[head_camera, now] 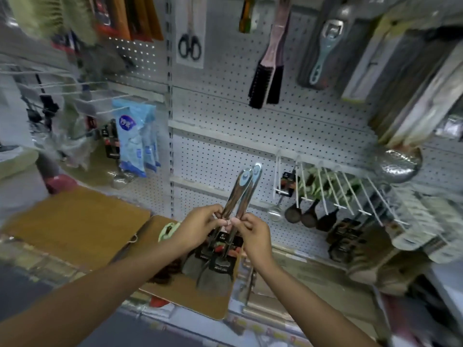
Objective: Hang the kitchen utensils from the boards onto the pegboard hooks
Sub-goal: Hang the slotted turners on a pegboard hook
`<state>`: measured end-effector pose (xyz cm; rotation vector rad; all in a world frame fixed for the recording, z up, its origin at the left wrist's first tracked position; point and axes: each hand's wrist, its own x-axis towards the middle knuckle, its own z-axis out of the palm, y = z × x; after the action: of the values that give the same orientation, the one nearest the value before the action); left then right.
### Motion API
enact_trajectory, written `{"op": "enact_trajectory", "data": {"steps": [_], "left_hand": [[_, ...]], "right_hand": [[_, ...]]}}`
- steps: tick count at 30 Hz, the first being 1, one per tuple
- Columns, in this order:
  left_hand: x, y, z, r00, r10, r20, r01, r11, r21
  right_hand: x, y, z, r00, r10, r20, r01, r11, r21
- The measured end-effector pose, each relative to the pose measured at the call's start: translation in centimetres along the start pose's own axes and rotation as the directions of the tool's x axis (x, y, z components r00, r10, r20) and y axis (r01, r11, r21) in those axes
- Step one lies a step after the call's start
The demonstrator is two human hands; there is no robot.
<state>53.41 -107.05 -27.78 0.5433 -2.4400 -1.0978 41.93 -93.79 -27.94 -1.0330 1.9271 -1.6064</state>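
Both hands, the left hand [200, 227] and right hand [253, 235], pinch two steel spatulas [240, 194] upright above the boards [75, 226], apparently being separated; next, each handle hole needs threading onto a free pegboard hook [325, 181].

No text can be read with any certainty. The blue packets [134, 136] hanging at left carry a dark round logo with white script, too blurred to make out. The black cards [220, 254] on the utensils show small white lettering and a red picture, perhaps a brand name, but the letters do not resolve. The black tag [285, 184] on the hooks is equally unreadable.
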Motion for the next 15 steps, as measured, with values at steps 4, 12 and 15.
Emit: {"op": "enact_trajectory", "data": {"steps": [4,12,15], "left_hand": [[0.3,4.3,4.1,0.993,0.099,0.066,-0.099,0.995,0.008],[2.6,10.5,13.3,0.972,0.193,0.133,-0.19,0.981,-0.038],[3.6,12.6,16.8,0.968,0.202,0.148,-0.194,0.979,-0.068]], "right_hand": [[-2.4,-0.7,-6.7,0.996,-0.017,-0.087,0.013,0.999,-0.045],[-5.5,1.8,-17.3,0.984,0.004,-0.178,-0.018,0.997,-0.079],[-6.3,3.5,-21.2,0.983,0.003,-0.185,-0.02,0.996,-0.088]]}}
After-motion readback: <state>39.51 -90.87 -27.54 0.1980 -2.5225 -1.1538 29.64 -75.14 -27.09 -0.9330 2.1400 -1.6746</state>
